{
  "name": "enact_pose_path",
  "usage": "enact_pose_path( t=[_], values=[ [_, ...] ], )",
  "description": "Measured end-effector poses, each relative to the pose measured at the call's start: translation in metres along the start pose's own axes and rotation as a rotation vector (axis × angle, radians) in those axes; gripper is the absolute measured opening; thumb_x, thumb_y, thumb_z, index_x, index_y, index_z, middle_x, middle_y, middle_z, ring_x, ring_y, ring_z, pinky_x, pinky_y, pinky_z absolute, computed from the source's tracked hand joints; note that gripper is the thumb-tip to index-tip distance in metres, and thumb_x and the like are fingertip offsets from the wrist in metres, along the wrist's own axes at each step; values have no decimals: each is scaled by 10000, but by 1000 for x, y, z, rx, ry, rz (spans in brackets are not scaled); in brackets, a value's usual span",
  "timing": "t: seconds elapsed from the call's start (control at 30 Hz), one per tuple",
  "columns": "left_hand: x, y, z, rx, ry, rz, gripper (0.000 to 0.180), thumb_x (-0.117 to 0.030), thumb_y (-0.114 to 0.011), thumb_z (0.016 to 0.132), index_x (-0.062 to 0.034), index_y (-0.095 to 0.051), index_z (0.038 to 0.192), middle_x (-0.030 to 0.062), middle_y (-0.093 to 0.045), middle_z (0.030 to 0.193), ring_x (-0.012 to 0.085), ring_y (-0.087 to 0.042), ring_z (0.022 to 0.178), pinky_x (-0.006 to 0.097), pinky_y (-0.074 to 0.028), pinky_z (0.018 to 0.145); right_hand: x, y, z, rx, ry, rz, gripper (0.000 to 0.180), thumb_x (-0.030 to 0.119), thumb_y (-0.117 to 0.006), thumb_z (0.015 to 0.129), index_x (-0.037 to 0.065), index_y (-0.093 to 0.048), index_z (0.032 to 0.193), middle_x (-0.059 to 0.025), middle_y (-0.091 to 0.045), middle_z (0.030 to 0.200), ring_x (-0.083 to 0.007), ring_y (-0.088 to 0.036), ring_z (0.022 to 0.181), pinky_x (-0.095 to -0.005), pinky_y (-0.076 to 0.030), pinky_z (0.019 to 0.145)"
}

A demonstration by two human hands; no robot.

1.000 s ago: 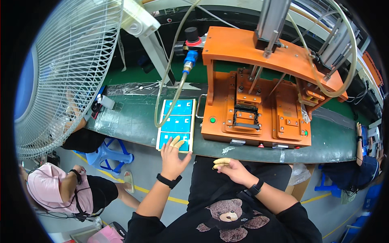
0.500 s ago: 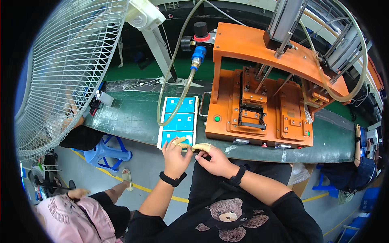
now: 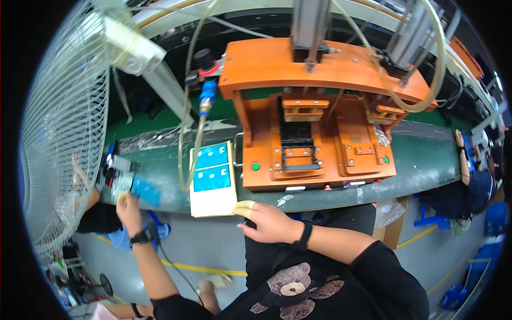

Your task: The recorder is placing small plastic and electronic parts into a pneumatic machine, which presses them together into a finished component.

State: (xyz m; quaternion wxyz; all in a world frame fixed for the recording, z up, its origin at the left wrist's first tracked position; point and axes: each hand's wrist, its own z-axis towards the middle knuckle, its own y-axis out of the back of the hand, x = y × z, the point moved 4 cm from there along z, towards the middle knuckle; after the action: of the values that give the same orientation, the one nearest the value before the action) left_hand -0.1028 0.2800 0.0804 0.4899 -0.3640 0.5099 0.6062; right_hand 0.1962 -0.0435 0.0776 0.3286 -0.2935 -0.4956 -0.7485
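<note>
Your left hand (image 3: pixel 129 209) is stretched out to your left at the near edge of the green bench (image 3: pixel 421 160), fingers clamped on a blue sheet (image 3: pixel 143 190) that it holds at that edge, in front of the fan (image 3: pixel 58 122). A dark band sits on that wrist.

Your right hand (image 3: pixel 269 221) hovers just below the bench edge, in front of the orange press (image 3: pixel 314 117). Its fingers are loosely curled together and hold nothing; the forefinger wears a yellowish cot (image 3: pixel 244 208), whose tip lies just beside the near right corner of the white tray (image 3: pixel 212 181). A dark band sits on this wrist too.

The tray lies flat on the bench, touching the left side of the press. It carries two blue sheets in its upper part; its near part is bare white.

A clear hose (image 3: pixel 186 133) loops down from above and passes over the tray's left part. A green button (image 3: pixel 255 166) shows on the press base, left of the black fixture (image 3: pixel 296 140).

Another person's arm shows through the fan grille at far left, and a further person (image 3: pixel 476 181) sits at the right end of the bench.
</note>
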Motion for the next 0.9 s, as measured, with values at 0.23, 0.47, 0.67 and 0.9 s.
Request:
enact_pose_path(
  t=[0.23,0.47,0.67,0.9],
  values=[
    [-89,-36,-138,912,188,-8,83,66,-596,858,-6,-593,899,48,-651,846,89,-611,760,247,-492,672,32,151,-17,-538,-88,-713,379,196,-777,723,86,-672,1069,-98,-603,1160,-281,-565,1020,-421,-411,913],
    [-137,-179,-198,1286,114,-359,80,20,-575,911,10,-584,990,173,-682,1080,215,-651,1026,329,-501,906,19,189,-11,-389,164,-677,217,72,-723,740,70,-686,954,-66,-658,1005,-269,-606,971,-398,-451,869],
    [-197,-270,-181,979,-439,-54,39,-52,-646,849,-45,-641,887,170,-627,1216,282,-588,1142,370,-422,992,53,276,-110,-786,-106,170,181,43,-609,897,-61,-682,1026,-112,-697,888,-165,-648,767,-285,-502,688],
    [-194,-337,-146,852,-303,45,119,-62,-655,858,15,-656,949,81,-676,840,132,-619,734,293,-495,683,-75,331,-307,-1643,-162,1169,217,205,-506,998,28,-626,1035,-61,-658,919,-164,-625,826,-281,-514,720]
  ],
)
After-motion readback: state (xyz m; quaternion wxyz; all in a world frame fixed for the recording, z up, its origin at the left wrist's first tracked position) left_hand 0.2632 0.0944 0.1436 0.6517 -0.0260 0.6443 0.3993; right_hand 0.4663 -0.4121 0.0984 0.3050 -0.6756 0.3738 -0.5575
